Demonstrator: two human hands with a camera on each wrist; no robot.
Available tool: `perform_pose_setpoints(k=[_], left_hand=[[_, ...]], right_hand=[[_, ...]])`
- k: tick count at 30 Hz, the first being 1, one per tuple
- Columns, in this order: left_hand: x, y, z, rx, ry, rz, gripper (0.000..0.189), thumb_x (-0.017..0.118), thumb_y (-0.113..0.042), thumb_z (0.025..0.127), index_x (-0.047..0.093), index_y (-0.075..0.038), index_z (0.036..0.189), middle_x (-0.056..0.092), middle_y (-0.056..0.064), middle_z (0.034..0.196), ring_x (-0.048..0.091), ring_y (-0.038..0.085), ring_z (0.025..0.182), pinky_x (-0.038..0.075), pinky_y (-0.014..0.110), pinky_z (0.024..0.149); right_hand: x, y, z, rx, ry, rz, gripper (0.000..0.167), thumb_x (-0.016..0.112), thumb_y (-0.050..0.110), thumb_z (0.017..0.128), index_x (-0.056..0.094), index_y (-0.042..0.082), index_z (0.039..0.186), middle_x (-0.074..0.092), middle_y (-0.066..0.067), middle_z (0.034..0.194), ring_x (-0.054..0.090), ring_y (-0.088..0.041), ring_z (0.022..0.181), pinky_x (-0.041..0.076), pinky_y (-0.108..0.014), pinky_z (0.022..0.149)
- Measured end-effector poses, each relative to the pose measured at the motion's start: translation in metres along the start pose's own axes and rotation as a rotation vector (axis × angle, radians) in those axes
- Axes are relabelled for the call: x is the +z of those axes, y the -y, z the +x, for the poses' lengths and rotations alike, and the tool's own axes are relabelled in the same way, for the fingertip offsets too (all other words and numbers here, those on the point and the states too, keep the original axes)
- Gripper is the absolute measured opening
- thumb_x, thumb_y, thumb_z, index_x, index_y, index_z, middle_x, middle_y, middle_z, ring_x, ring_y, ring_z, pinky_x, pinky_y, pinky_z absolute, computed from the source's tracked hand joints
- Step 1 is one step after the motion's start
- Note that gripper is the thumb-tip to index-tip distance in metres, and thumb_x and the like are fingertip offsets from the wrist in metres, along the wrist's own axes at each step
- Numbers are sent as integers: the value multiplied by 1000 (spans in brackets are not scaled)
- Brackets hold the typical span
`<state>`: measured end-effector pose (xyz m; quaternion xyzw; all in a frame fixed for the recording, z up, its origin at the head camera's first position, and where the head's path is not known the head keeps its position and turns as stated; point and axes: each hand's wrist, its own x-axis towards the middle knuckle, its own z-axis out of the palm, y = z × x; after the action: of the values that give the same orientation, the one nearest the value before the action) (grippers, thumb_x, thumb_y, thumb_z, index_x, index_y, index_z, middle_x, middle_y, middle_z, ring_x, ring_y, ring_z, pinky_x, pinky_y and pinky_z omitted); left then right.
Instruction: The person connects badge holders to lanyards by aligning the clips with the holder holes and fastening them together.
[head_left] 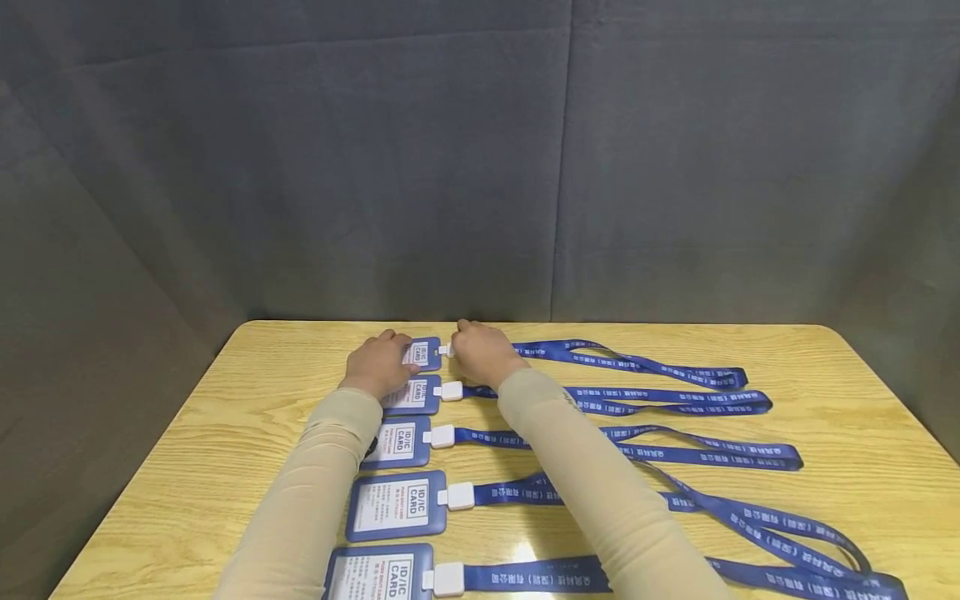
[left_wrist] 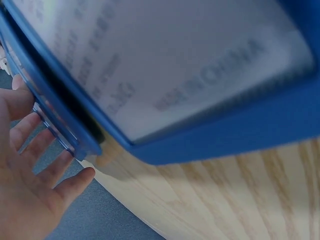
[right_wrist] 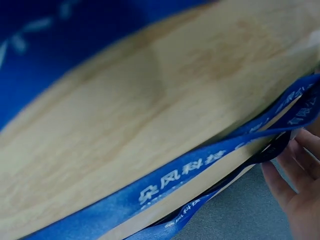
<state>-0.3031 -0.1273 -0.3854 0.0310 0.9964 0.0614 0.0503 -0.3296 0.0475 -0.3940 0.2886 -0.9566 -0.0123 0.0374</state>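
The farthest blue badge holder (head_left: 425,354), with a white card printed "ID/IC CARD", lies near the table's back edge. My left hand (head_left: 378,362) grips its left end, thumb at the near edge and fingers toward the far edge. In the left wrist view the left hand (left_wrist: 37,155) shows beyond the blue holders. My right hand (head_left: 483,354) holds the same badge's blue lanyard (head_left: 547,351) beside its white clip, mostly covering the clip. In the right wrist view the right hand's fingers (right_wrist: 280,187) bend behind the straps.
Several matching badges, such as the nearer badge holder (head_left: 397,504) with its white clip (head_left: 460,496), form a column toward me. Their printed straps (head_left: 750,454) stretch rightward, some crossing. The wooden table (head_left: 187,467) ends at a grey curtain (head_left: 420,167).
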Motion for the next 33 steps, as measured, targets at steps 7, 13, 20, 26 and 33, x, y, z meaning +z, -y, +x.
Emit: perform_pose_setpoints(k=[7,13,20,26,33], left_hand=[[0,0,1,15,-10,-12,56,65,-36,95,51,-9,143,52,16,139,50,38,127,43,55,102],[0,1,-2,12,-3,-32,56,66,-34,95,52,-8,143,51,16,140,50,38,127,43,54,103],[-1,-1,-3,6,5,-68,56,67,-31,95,51,-7,143,48,17,143,47,39,129,40,53,106],[0,-3,-4,-7,8,-101,56,67,-29,95,50,-7,144,47,18,145,45,40,130,38,54,108],[-2,-6,-5,-16,11,-120,56,68,-28,95,51,-6,143,47,19,144,46,40,129,38,53,108]], right_hand=[[-1,0,2,-20,-19,-26,27,71,13,92,70,4,118,61,-9,110,62,-21,99,54,-33,90],[3,1,6,-30,-4,-43,34,73,15,90,68,4,121,63,-9,113,62,-23,103,52,-34,95],[4,3,6,-22,5,-13,29,69,9,92,68,3,120,62,-10,112,61,-23,103,51,-34,95],[5,8,7,-34,-7,-52,27,66,8,94,67,3,121,63,-10,111,61,-22,102,51,-31,95],[0,12,5,-50,-5,-81,25,67,4,93,69,3,118,63,-11,108,61,-23,100,52,-31,93]])
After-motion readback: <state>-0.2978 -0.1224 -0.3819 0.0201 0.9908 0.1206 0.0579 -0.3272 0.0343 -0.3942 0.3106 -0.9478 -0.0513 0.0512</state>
